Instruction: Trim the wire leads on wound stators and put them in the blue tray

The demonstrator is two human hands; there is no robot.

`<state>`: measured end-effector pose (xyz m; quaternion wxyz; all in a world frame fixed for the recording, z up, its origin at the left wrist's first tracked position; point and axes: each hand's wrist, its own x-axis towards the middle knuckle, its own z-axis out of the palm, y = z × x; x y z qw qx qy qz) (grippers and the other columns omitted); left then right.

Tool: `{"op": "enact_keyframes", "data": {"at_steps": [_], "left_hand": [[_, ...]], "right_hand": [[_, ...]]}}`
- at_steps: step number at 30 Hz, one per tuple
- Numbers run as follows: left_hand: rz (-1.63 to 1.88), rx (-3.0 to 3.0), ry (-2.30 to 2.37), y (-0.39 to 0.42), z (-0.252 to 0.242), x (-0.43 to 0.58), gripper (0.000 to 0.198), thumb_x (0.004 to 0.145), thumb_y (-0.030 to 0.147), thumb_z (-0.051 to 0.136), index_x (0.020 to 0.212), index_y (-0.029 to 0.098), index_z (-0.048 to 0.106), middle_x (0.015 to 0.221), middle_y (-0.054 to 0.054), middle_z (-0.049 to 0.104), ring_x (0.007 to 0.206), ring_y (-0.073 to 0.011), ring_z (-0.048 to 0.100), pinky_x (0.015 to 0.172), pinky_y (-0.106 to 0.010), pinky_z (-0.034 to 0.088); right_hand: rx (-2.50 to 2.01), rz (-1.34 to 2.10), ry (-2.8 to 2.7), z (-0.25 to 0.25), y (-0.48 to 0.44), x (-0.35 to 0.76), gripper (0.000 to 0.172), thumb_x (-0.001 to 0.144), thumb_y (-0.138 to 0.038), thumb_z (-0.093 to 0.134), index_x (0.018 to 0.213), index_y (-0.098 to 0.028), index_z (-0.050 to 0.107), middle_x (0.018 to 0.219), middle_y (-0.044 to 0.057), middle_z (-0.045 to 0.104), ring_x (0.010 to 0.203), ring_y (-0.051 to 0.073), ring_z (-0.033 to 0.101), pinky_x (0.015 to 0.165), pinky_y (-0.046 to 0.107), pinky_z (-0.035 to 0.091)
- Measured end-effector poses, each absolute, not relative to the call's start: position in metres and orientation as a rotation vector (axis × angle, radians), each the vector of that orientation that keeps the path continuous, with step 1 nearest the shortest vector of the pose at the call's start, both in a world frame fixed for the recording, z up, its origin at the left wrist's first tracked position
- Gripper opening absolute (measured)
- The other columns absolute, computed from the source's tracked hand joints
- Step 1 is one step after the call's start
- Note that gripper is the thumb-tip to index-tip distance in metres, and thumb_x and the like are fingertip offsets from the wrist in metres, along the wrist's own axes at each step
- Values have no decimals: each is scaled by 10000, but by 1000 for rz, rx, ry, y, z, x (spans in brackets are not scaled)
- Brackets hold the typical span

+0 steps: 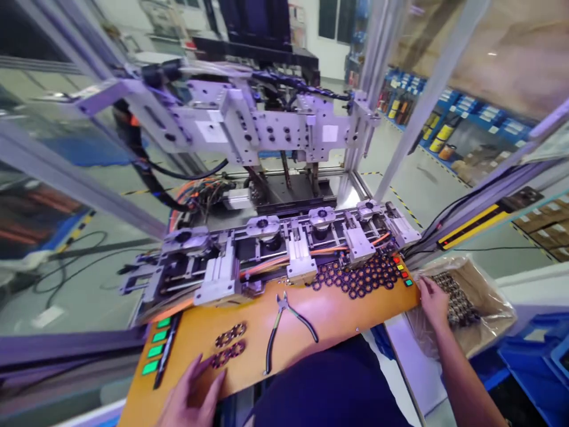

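Around one pair of black-handled metal pliers [277, 323] on the flat orange surface [338, 323], four small dark rings with coppery segments [231, 351] lie at nine o'clock. A ring cluster [355, 277], too crowded for me to count, sits at two, and one brown plastic-lined box [486, 332] at three. The left hand [191, 391], at eight, is wide beside the four; contact is unclear. The right hand [433, 301], fingers narrow, is beside the box; I can't tell whether it holds anything.

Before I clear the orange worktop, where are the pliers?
In the head view, the pliers lie lower centre on the worktop, right of four rings.
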<state>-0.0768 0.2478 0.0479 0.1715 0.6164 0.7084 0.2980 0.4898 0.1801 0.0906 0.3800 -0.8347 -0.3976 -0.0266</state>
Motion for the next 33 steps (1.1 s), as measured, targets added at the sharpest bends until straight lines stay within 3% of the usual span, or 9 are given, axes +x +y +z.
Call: {"op": "enact_keyframes", "data": {"at_steps": [3, 11, 18, 24, 30, 33], "left_hand": [[857, 1748, 1957, 256, 46, -70, 687, 810, 693, 518, 1308, 224, 578, 1102, -128, 745, 1028, -353, 712, 982, -528, 547], [891, 1776, 1914, 260, 50, -59, 673, 858, 623, 552, 1352, 166, 542, 1091, -125, 734, 1030, -294, 703, 1006, -465, 535], [955, 1817, 2048, 255, 53, -68, 631, 875, 553, 543, 1360, 149, 545, 980, -106, 720, 824, -269, 717, 806, -427, 594], [945, 1925, 2109, 252, 52, -65, 482, 925, 361, 493, 1354, 153, 564, 1104, -154, 693, 912, -290, 714, 762, -399, 574], [1026, 2013, 2001, 259, 49, -48, 520, 935, 453, 524, 1343, 133, 560, 922, -90, 685, 800, -251, 717, 713, -365, 591], [1077, 2042, 2018, 254, 49, -57, 526, 925, 470, 565, 1344, 153, 564, 857, -67, 669, 716, -235, 704, 656, -353, 589]], "right_hand": [[-2233, 152, -904, 61, 171, 499, 278, 987, -430, 600, 1022, -165, 676, 975, 46, 710, 861, 159, 688, 788, 345, 605], [-2355, 416, -731, 46, 184, 526, 253, 968, -373, 642, 1064, -140, 661, 1014, 50, 694, 889, 170, 683, 795, 358, 602], [-2417, 243, -743, 44, 213, 523, 279, 977, -394, 626, 1077, -135, 656, 1029, 52, 683, 920, 176, 671, 849, 383, 580], [-2423, 78, -787, 38, 229, 514, 269, 988, -389, 603, 1066, -136, 652, 1032, 52, 676, 932, 180, 661, 860, 390, 565], [-2477, 44, -843, 42, 228, 512, 316, 978, -444, 587, 1000, -138, 664, 959, 47, 686, 883, 176, 655, 861, 388, 539], [-2497, 24, -841, 45, 227, 512, 379, 934, -487, 521, 922, -157, 707, 922, 116, 722, 831, 246, 663, 799, 412, 522]]}}
